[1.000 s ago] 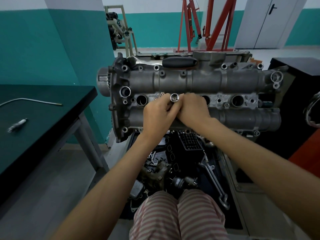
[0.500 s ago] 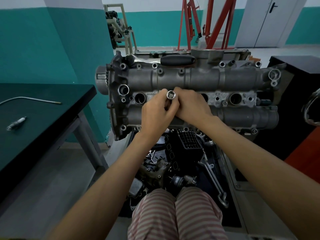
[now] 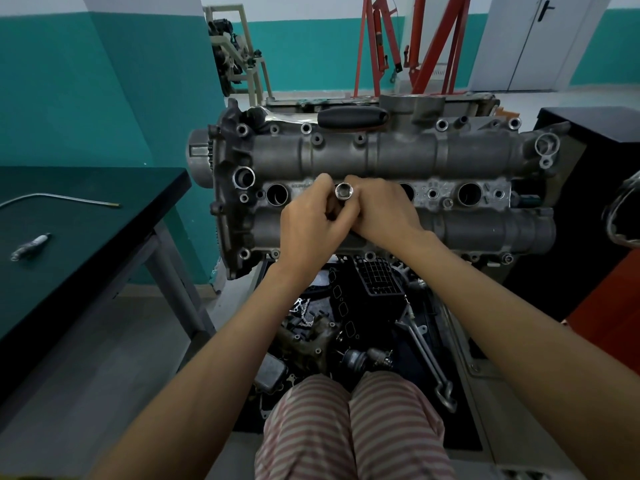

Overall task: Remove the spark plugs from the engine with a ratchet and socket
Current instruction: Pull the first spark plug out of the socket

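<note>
Chrome socket upright, opening up, both hands

No writing can be read for certain here. The one trace of lettering is a short row of raised or stamped characters on the engine, on the flat strip between the leftmost round hole and the left hand; the characters are too small and blurred to make out. The spark plug lying on the dark table at the left has a pale band that may carry print, but nothing on it is legible. The door at the back carries no sign or plate that shows.
</note>
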{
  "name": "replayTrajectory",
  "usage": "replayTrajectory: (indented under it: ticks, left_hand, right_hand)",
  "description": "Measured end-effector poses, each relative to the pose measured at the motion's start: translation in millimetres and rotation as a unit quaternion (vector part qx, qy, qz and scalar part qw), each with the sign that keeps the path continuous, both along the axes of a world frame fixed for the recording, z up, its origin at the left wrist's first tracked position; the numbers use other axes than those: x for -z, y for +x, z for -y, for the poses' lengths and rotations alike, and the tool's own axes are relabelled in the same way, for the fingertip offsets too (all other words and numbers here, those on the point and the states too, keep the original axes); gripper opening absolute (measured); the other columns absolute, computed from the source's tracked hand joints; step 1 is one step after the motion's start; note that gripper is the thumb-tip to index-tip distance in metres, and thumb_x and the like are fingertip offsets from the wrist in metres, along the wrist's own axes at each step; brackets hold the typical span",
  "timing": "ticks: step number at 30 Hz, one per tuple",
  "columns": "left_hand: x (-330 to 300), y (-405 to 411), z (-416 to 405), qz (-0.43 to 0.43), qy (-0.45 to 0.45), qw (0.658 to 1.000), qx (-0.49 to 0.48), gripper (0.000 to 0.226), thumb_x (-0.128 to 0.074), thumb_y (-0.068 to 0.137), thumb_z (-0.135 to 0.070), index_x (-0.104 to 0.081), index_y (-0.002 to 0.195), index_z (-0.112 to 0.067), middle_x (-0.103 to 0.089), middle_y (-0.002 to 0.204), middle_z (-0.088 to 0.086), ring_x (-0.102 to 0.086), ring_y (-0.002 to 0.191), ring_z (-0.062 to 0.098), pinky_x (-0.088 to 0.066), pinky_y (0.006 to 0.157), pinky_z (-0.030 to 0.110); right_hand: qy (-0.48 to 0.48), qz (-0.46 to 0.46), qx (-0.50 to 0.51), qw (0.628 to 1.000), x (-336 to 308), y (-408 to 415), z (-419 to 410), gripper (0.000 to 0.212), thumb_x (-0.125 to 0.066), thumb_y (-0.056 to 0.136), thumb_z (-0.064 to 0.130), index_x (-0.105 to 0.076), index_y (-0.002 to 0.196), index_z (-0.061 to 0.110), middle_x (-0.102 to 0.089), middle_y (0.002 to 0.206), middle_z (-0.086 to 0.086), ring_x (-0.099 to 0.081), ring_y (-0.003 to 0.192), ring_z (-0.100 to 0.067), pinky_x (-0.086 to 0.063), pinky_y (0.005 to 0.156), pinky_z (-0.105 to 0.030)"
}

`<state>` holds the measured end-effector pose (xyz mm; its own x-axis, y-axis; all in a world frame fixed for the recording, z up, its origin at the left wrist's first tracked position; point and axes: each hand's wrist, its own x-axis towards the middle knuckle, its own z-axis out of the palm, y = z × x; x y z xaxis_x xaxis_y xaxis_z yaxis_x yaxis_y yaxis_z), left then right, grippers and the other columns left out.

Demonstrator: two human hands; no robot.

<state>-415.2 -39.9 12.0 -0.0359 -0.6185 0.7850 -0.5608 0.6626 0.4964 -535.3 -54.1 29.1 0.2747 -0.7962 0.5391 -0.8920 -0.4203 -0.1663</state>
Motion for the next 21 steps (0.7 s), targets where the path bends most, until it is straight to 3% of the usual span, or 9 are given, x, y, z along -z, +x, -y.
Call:
replayTrajectory:
  ticks: [7,9,12,14,18,21]
  left_hand:
    - [0.4,-1.3,0.2,-0.001,0.001,1.000,0.000,0.034,-0.055,0.088,-0.021,-0.030,0.065,-0.014,-0.028,0.052,-0.010,-0.029,0.050,0.013,-0.024,0.051,0.024]
    - [0.8,-0.9,2.0,0.000,-0.007,1.000,0.002,0.039,-0.057,0.089,-0.022,-0.029,0.062,-0.016,-0.026,0.051,-0.012,-0.028,0.050,0.013,-0.025,0.050,0.028]
    - [-1.1,-1.7,2.8,-0.004,-0.018,1.000,0.005,0.048,-0.061,0.088,-0.024,-0.023,0.059,-0.028,-0.023,0.048,-0.013,-0.025,0.050,0.011,-0.024,0.048,0.028]
    - [-2.2,-2.0,2.6,-0.004,-0.020,1.000,0.008,0.051,-0.062,0.088,-0.024,-0.021,0.059,-0.032,-0.024,0.047,-0.014,-0.025,0.050,0.011,-0.024,0.049,0.027]
    - [-0.8,-1.2,1.5,-0.003,-0.011,1.000,0.005,0.039,-0.059,0.088,-0.022,-0.035,0.059,-0.012,-0.030,0.051,-0.010,-0.031,0.049,0.018,-0.030,0.048,0.036]
    - [0.1,-1.2,0.3,0.001,-0.005,1.000,-0.001,0.033,-0.056,0.089,-0.022,-0.043,0.064,-0.005,-0.041,0.054,0.002,-0.038,0.050,0.019,-0.033,0.048,0.033]
  right_hand:
    - [-0.002,0.018,-0.006,1.000,-1.0,1.6,-1.7,0.026,-0.051,0.086,0.029,-0.030,0.081,0.015,-0.060,0.079,-0.011,-0.056,0.073,-0.037,-0.027,0.055,-0.032]
    - [-0.003,0.005,0.010,1.000,-0.6,1.1,-0.6,0.021,-0.050,0.084,0.032,-0.037,0.080,0.017,-0.064,0.079,-0.012,-0.059,0.075,-0.037,-0.028,0.057,-0.030]
    - [-0.016,-0.004,0.019,1.000,-0.5,0.4,0.4,0.021,-0.051,0.083,0.034,-0.061,0.087,0.016,-0.068,0.083,-0.010,-0.062,0.082,-0.033,-0.031,0.059,-0.028]
    - [-0.021,-0.001,0.015,1.000,-0.7,-0.3,0.3,0.022,-0.051,0.085,0.032,-0.064,0.090,0.015,-0.068,0.082,-0.010,-0.062,0.081,-0.033,-0.034,0.060,-0.030]
    - [-0.018,-0.017,0.015,1.000,-0.3,-0.5,0.3,0.015,-0.049,0.086,0.025,-0.055,0.085,0.011,-0.066,0.081,-0.013,-0.060,0.076,-0.036,-0.034,0.059,-0.033]
    - [-0.011,-0.021,0.001,1.000,-0.1,0.8,-0.3,0.017,-0.048,0.088,0.025,-0.036,0.084,0.014,-0.063,0.082,-0.012,-0.058,0.074,-0.036,-0.030,0.055,-0.032]
